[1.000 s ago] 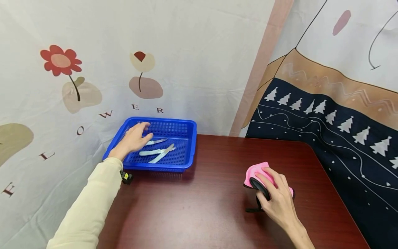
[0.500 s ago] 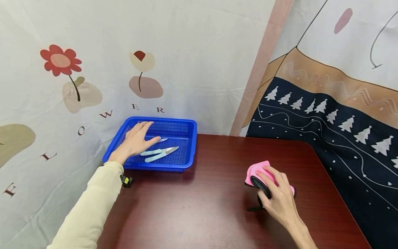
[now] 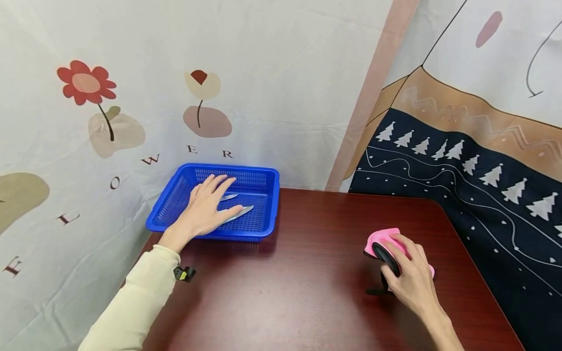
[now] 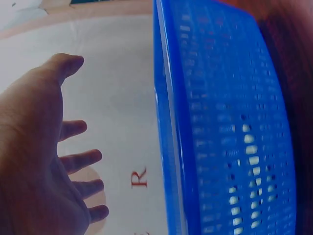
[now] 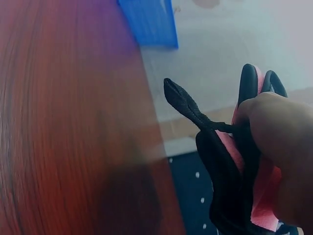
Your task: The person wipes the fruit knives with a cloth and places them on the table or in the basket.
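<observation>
My left hand (image 3: pixel 202 208) hovers over the blue plastic basket (image 3: pixel 275 207) with its fingers spread, holding nothing. Below it, inside the basket, lie paring knives with pale blue handles; one blade (image 3: pixel 246 212) and another blade (image 3: pixel 230 197) show past the fingers, while the handles are mostly hidden. On the right, my right hand (image 3: pixel 410 273) grips a pink padded piece with black edging (image 3: pixel 383 238) above the table, fingers on top and thumb against the black edge. In the right wrist view a black strap loop (image 5: pixel 183 102) sticks out from this piece; its exact kind cannot be told.
The dark red wooden table (image 3: pixel 281 292) carries the basket at its back left, close to the printed cloth (image 3: pixel 290 97) behind. A navy cloth with white trees (image 3: pixel 439 165) hangs along the table's right side. A small black device (image 3: pixel 184 274) sits at the left wrist.
My left hand has moved right over the basket, now covering most of the knife handles. The right hand has shifted slightly right with the pink padded piece in its grip.
</observation>
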### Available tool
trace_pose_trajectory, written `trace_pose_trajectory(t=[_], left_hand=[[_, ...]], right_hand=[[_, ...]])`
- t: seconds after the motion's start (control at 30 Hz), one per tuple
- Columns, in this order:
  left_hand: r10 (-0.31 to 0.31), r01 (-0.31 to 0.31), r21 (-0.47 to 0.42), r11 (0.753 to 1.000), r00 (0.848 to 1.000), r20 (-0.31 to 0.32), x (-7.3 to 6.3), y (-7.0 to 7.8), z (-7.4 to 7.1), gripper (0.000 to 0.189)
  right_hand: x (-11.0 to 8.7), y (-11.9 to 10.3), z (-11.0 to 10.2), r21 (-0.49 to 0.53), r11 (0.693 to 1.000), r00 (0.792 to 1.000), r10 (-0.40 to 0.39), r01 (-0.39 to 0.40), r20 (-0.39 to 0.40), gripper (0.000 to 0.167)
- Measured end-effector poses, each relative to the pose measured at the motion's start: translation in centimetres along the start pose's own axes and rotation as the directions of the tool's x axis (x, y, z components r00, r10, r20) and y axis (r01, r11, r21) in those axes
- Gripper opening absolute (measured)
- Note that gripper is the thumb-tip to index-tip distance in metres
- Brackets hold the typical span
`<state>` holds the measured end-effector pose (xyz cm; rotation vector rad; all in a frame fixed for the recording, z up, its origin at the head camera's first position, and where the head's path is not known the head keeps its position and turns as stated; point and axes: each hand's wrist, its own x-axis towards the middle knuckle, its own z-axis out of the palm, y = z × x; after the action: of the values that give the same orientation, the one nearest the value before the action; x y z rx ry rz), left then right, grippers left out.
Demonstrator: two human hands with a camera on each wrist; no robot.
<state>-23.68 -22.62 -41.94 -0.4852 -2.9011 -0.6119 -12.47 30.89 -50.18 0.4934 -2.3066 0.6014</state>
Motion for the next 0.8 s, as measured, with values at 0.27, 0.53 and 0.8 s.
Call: trace_pose_trajectory(t=[0.27, 0.53, 0.8], left_hand=[[0.088, -0.089, -0.027, 0.996, 0.996, -0.033, -2.1, 2.4, 1.6, 0.085], [0.188, -0.190, -0.019, 0.982, 0.979, -0.075, -4.3, 4.3, 3.5, 0.081], [0.336, -0.343, -0.004, 0.939, 0.924, -0.184, -5.9, 6.3, 5.3, 0.077]], right_hand=[[-0.8, 3.3, -1.0, -0.074, 0.995, 0.997, 0.069, -0.066, 0.039, 0.050], [-1.6, 6.9, -2.2, -0.149, 0.980, 0.986, 0.147, -0.134, 0.081, 0.049], [-2.3, 10.3, -3.4, -0.201, 0.949, 0.955, 0.269, -0.242, 0.123, 0.046]])
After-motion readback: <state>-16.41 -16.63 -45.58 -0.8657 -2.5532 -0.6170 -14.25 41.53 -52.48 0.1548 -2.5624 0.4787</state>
